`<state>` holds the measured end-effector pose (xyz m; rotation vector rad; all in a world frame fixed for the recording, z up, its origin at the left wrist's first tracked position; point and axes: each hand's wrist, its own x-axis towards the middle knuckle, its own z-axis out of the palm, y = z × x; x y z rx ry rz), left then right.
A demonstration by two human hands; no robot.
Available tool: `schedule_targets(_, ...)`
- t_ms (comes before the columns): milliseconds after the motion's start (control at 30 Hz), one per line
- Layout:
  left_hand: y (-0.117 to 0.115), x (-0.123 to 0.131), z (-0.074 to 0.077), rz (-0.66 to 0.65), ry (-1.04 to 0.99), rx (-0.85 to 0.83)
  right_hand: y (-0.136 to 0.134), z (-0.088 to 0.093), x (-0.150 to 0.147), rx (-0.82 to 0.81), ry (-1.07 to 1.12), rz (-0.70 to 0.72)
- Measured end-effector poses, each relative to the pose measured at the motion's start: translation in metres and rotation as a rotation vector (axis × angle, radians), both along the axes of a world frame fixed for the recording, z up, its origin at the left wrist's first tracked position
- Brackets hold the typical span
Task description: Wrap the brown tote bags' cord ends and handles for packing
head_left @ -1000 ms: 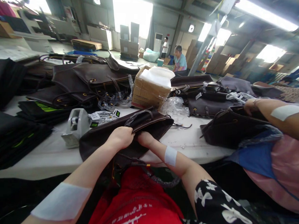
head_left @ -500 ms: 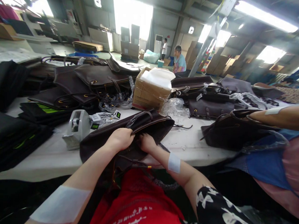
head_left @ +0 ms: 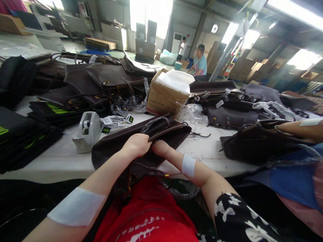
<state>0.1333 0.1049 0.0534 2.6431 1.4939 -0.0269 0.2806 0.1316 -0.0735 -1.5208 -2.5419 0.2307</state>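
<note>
A dark brown handbag (head_left: 109, 147) lies tilted at the table's front edge, against my red apron. My left hand (head_left: 138, 145) is closed on the edge of its opening. Into the bag's mouth reaches my right hand (head_left: 160, 148); its fingers are hidden inside, so what they hold does not show. A plastic-wrapped handle (head_left: 157, 123) rests across the bag's far side. Left of the bag stands a grey tape dispenser (head_left: 88, 132), with several paper tags (head_left: 114, 121) beside it.
An open cardboard box (head_left: 165, 96) holds white sheets behind the bag. Brown handbags (head_left: 110, 76) are heaped at the back left. Black folded cloth bags (head_left: 21, 136) are stacked on the left. At right, a co-worker's arm (head_left: 308, 124) reaches into another handbag (head_left: 246, 142).
My right hand has gone deeper into the handbag, and its fingers have passed out of sight. My left hand keeps hold of the edge. The view has shifted slightly.
</note>
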Motion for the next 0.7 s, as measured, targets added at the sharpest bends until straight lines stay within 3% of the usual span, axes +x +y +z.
schedule_targets(133,-0.003,0.003,0.000,0.008,0.014,-0.001,-0.001,-0.001,-0.002,-0.012,-0.079,0.034)
schedule_targets(433,-0.012,0.010,-0.002,0.029,0.012,0.062,-0.008,-0.016,-0.016,0.028,-0.034,-0.321)
schedule_targets(600,-0.005,0.002,-0.002,0.034,-0.006,0.046,-0.012,-0.017,-0.005,0.087,0.149,-0.194)
schedule_targets(700,-0.001,-0.007,-0.003,0.039,-0.036,0.028,-0.012,-0.017,0.008,0.035,0.305,-0.091)
